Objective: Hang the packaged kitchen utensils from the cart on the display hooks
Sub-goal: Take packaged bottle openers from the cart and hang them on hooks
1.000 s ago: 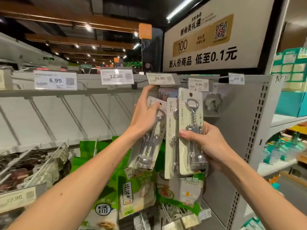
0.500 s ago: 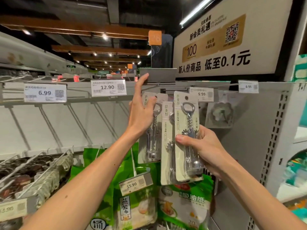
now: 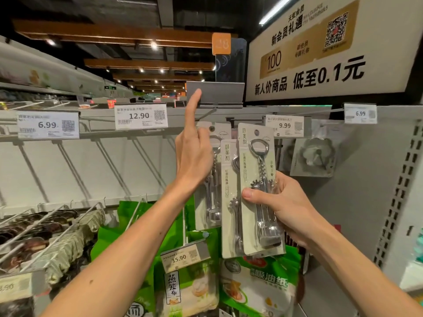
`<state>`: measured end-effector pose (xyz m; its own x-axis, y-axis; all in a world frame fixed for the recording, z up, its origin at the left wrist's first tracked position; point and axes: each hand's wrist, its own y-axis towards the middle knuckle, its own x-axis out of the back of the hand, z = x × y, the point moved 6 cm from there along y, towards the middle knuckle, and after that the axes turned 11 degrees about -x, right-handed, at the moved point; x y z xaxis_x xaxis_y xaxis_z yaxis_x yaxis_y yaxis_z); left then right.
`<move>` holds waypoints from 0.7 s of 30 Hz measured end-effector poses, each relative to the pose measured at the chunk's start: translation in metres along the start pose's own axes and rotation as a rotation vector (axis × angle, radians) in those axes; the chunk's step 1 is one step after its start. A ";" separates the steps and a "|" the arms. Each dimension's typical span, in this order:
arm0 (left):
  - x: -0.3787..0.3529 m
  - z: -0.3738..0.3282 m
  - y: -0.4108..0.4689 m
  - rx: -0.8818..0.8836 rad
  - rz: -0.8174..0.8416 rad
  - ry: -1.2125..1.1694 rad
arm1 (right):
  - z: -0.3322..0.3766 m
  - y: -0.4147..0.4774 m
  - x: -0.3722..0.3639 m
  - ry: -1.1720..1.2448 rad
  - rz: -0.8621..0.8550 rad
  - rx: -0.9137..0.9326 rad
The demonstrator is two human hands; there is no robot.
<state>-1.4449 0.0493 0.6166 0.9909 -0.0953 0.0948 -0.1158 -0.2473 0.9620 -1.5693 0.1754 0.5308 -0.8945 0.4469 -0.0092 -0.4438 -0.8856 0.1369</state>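
Observation:
My right hand (image 3: 286, 209) grips two carded corkscrew packs, held upright in front of the pegboard: the front pack (image 3: 257, 156) and a second pack (image 3: 229, 170) just behind it to the left. A third corkscrew pack (image 3: 214, 202) hangs on the display hook (image 3: 206, 114), partly hidden by my left hand (image 3: 194, 161). That hand holds nothing. Its index finger points straight up and touches the grey price-tag holder (image 3: 217, 92), which is flipped up above the hook.
Price labels read 12.90 (image 3: 140, 115), 9.99 (image 3: 284, 125) and 6.99 (image 3: 360, 113). A clear-packed metal item (image 3: 313, 156) hangs to the right. Green bags (image 3: 258, 282) hang below, and hooks with dark packs (image 3: 45, 232) are at lower left. A perforated upright (image 3: 398, 191) borders the right side.
My left hand let go of the hung corkscrew pack and rose, its index finger flipping the price-tag holder up. My right hand kept its two packs nearly still.

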 end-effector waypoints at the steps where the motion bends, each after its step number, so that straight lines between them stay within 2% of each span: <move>1: -0.001 0.001 0.001 -0.009 0.003 0.011 | 0.000 0.001 0.001 -0.002 0.005 0.002; 4: 0.002 0.002 0.004 -0.048 0.004 0.077 | 0.001 0.003 0.001 -0.010 0.018 0.006; 9: 0.000 0.008 0.003 -0.018 0.024 0.108 | 0.003 0.007 -0.002 -0.030 0.039 0.031; 16: 0.002 0.017 -0.005 -0.095 0.080 0.186 | 0.004 0.009 -0.002 -0.052 0.023 0.092; 21: 0.021 0.000 -0.002 -0.054 0.147 0.364 | 0.000 0.011 0.000 -0.067 0.010 0.127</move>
<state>-1.4236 0.0481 0.6166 0.9246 0.2246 0.3076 -0.2640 -0.2042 0.9427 -1.5745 0.1659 0.5321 -0.8915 0.4491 0.0585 -0.4205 -0.8688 0.2614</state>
